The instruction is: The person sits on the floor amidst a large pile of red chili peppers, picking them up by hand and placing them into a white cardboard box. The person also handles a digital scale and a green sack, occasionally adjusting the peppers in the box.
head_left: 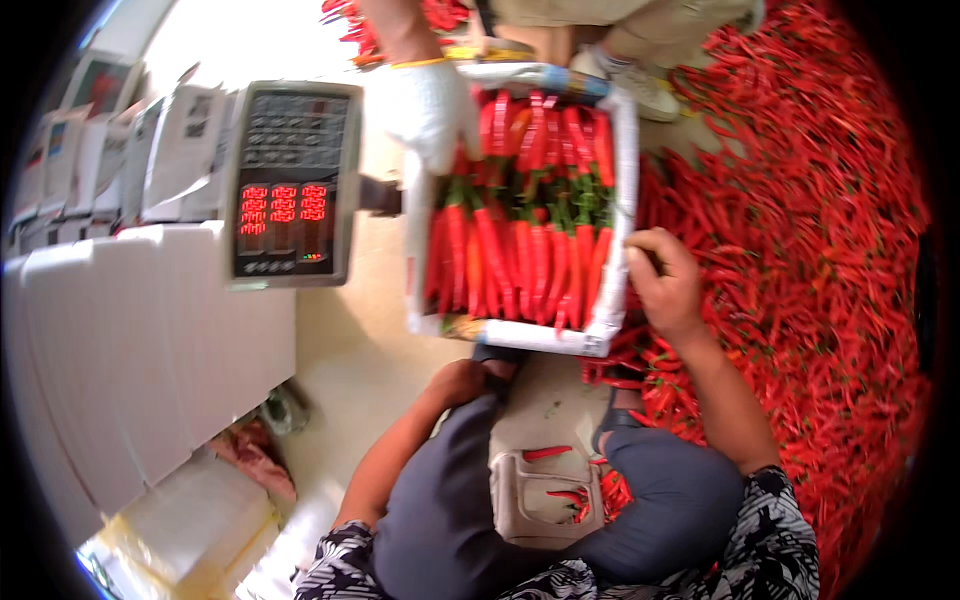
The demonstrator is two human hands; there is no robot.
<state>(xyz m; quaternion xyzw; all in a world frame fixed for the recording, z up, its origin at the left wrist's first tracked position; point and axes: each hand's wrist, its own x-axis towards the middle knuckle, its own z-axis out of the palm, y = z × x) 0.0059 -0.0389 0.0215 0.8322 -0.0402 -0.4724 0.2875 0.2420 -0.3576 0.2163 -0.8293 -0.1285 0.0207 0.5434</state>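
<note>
Steadying box (545, 338) of peppers (510, 260), seemingly, between scale (297, 170) and heap (810, 260): right hand (668, 285) curls fingers at rim (616, 275), grip unclear; left hand (463, 384) apart, fingers unreadable. Next move calls for level support.

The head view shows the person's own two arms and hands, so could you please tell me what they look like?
The left hand and right hand are both bare, with no glove or watch visible. The forearms are uncovered too, up to loose short sleeves in a bold black-and-white pattern.
</note>
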